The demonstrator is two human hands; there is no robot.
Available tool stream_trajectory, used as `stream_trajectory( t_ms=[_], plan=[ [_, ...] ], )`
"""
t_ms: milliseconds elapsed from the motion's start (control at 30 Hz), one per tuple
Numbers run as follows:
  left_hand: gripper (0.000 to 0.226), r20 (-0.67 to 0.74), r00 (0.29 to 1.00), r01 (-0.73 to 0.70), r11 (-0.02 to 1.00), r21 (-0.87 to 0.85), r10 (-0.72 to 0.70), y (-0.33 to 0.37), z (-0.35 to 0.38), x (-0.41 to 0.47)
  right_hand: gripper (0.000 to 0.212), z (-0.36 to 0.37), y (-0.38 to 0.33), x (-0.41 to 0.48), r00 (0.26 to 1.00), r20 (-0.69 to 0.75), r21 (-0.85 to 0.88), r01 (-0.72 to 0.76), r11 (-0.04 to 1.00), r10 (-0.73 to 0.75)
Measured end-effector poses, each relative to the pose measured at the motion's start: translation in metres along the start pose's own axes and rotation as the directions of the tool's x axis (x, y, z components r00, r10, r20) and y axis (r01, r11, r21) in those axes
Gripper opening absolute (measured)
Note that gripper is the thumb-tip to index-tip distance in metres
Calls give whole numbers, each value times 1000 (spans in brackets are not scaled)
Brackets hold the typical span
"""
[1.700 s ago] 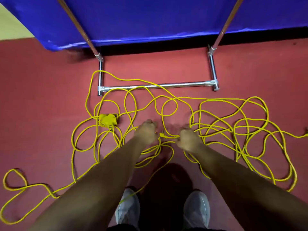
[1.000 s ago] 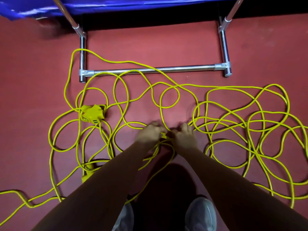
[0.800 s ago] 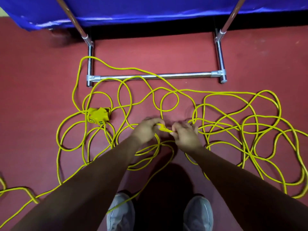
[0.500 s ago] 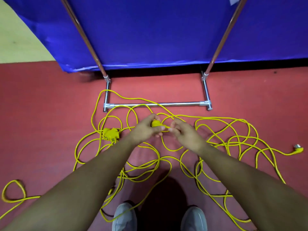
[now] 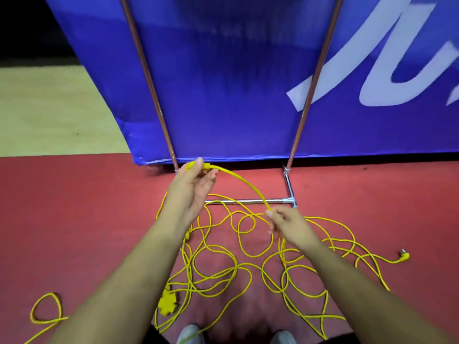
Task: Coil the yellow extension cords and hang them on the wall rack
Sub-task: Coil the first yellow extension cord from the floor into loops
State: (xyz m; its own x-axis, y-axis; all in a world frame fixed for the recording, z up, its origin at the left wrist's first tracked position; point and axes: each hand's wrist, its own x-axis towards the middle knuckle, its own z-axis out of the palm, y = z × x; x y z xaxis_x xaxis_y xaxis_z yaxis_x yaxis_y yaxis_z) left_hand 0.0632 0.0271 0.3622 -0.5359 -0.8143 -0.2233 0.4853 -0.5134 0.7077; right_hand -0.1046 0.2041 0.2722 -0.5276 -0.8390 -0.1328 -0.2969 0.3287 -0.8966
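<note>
Two hands (image 5: 191, 189) (image 5: 289, 223), two shoes (image 5: 190, 335) (image 5: 283, 338), one banner (image 5: 223, 83), one stand (image 5: 248, 201), one socket block (image 5: 169, 302), cords (image 5: 223, 269) uncountable.

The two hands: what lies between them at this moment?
In the head view, one raised stretch of yellow cord arcs from the left hand to the right hand.
</note>
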Motion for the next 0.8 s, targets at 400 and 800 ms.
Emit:
stream_trajectory(
  t_ms=[400,800],
  plan=[
    [14,79,990,123,986,-111,-115,4,-32,-39,18,26,-35,-11,992,-17,184,-119,976,124],
    [31,185,943,-242,-188,952,-277,6,-68,-6,11,35,-58,11,984,-137,230,140,963,-111]
  ],
)
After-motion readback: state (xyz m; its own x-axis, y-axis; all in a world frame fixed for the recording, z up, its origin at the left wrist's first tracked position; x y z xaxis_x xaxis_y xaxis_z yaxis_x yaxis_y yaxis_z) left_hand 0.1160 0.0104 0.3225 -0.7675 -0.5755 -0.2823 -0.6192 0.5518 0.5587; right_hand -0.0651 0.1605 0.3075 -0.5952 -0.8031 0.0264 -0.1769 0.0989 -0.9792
